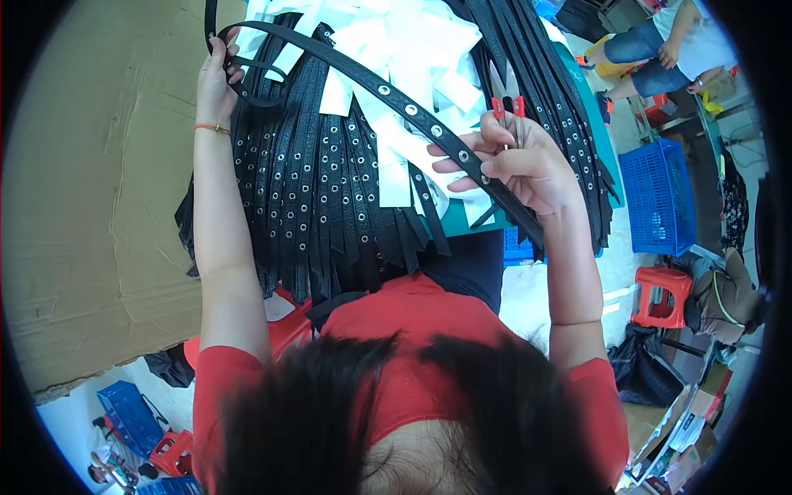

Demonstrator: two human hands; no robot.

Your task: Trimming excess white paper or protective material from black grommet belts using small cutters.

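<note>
A long black belt [356,73] with metal eyelets stretches between my two hands over the heap. My left hand [218,87] is closed on its far-left part, where the strap loops back on itself. At the right, my right hand [535,169] pinches the eyeleted end between thumb and fingers. The same hand also holds small scissors [519,107] with red parts, their blades pointing away from me. Under my hands lie a row of black eyeleted belts [301,177] and several loose white paper sheets [388,41].
Brown cardboard [74,198] covers the left side. More black belts [549,91] lie on the green table surface [474,221]. To the right are a blue crate [658,198], a red stool [662,295] and another person [668,45].
</note>
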